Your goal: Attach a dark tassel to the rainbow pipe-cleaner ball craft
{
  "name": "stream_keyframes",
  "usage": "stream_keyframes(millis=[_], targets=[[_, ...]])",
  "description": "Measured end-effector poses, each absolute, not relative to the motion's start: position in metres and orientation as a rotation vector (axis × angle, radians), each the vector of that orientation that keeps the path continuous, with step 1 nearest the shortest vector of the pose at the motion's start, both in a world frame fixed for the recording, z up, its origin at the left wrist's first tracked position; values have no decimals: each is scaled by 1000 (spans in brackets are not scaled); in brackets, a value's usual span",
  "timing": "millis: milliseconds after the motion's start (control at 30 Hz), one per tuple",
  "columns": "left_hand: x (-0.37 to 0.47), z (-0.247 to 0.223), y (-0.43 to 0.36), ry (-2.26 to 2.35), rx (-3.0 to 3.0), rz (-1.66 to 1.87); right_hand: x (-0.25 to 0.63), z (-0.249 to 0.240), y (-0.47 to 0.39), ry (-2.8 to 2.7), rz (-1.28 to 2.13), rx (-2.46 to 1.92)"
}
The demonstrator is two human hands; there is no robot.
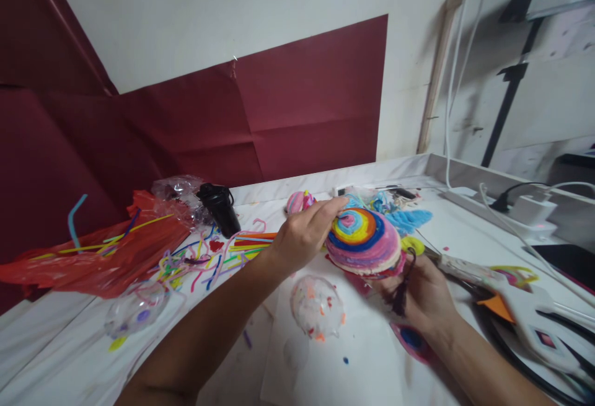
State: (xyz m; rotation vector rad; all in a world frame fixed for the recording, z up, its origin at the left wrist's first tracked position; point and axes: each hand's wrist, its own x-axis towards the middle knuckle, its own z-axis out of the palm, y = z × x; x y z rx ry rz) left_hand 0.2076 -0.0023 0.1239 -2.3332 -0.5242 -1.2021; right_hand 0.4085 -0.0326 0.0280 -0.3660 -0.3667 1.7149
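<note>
Both hands gripping fuzzy rainbow-spiral dome w/ fingers, left hand pinching rim, right hand cupping underneath, above white counter.

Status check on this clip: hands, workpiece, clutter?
Left hand pinching rainbow spiral disc at its edge. Right hand gripping beneath. Glue gun lying right.

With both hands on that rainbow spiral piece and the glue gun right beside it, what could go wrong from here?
1. The glue gun lies close to the right hand; if it is hot, a wrist could brush its nozzle.
2. The rainbow spiral piece is held off the table, the left hand gripping only its edge; it may slip or deform.
3. Loose pipe cleaners lie by the left forearm, which could sweep them away.
</note>
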Motion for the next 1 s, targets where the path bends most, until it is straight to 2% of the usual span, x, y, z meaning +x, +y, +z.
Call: stream_keyframes(millis=[1000], targets=[[212,125,-4,-439,-2320,-1280,408,36,-36,-228,1686,-459]])
